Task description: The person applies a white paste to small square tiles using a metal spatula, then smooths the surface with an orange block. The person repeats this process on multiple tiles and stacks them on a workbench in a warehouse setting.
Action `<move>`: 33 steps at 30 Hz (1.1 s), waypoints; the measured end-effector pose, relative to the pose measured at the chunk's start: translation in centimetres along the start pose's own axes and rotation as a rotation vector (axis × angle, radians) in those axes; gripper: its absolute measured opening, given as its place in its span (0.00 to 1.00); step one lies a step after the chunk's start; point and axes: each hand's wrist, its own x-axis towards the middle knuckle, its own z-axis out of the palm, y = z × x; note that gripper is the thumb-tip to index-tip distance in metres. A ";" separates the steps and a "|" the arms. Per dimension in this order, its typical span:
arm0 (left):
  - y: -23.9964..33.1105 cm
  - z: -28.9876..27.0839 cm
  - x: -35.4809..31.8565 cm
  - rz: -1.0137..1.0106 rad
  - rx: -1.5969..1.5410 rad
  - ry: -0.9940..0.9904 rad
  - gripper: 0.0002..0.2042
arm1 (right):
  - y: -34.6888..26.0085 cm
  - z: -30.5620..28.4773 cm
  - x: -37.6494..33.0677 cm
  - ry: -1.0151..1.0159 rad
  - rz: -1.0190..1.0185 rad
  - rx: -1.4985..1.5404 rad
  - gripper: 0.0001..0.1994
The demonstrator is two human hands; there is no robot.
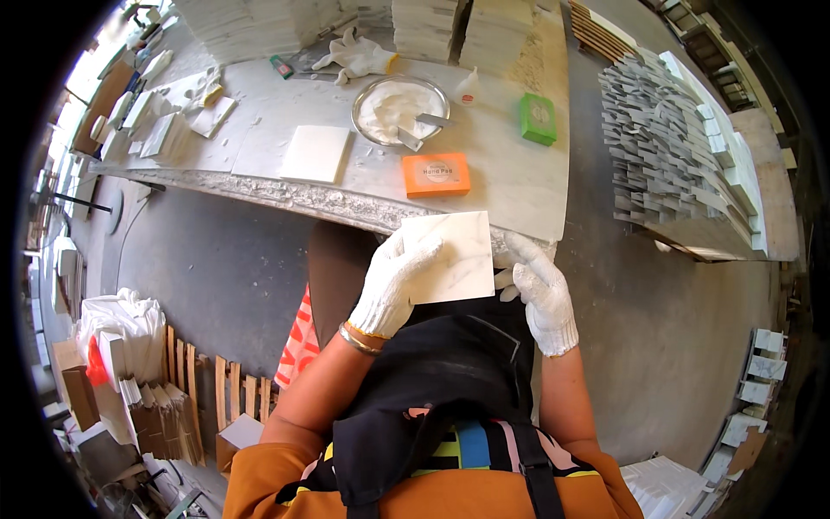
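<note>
A square white marble tile [458, 259] with grey veins is held over my lap, just off the front edge of the table. My left hand [399, 277], in a white knitted glove, grips its left side, thumb on the upper face; the fingers beneath are hidden. Beside the tile's right edge, my right hand [538, 290], gloved the same way, has its fingers apart and holds nothing. On the table beyond lie an orange hand pad [435, 176] and another white tile [315, 154]. Behind them, a round metal bowl [370, 131] contains white paste and a flat scraper blade [434, 120].
A green block [538, 119] and a small white squeeze bottle [467, 87] stand right of the bowl. A loose glove [356, 57] lies behind it. Tall tile stacks [422, 28] line the table's back. Many thin strips [661, 143] are piled at right; wooden pallets [238, 385] sit lower left.
</note>
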 end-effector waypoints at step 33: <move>1.1 -5.1 -0.5 0.013 -0.093 0.139 0.26 | -5.8 -6.8 23.4 0.717 -0.265 -1.518 0.30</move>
